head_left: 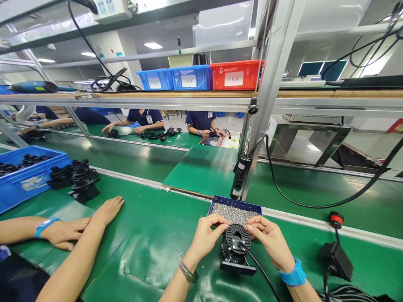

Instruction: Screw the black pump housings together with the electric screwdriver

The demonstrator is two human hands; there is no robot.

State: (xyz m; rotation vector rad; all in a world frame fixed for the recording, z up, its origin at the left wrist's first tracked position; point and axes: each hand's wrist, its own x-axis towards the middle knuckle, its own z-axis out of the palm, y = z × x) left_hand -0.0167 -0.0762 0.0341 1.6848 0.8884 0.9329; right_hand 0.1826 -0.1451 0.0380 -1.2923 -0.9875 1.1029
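Green matting (151, 235) is spread under both hands, and on it, between them, a black round finned lamp housing (235, 247) is stood on its bracket, with a black cable (262, 274) led from its face toward the camera. Just beyond the fingertips a small blue tray of tiny silver screws (234, 212) is set, and above that a black electric screwdriver (239, 176) is hung on a cord beside a metal post.

To the right of the right hand, a black unit with a red-capped plug (335, 256) is laid. Well to the left, a co-worker's bare forearms (78, 239) are rested on the mat, and past them a pile of black housings (77, 178) and a blue bin (28, 174) are seen.

The housing's top rim is pinched by the left hand (206, 237) with curled fingers, and its other side is gripped by the right hand (270, 239), a blue band worn at that wrist. Labels on the shelf bins are present but cannot be read.
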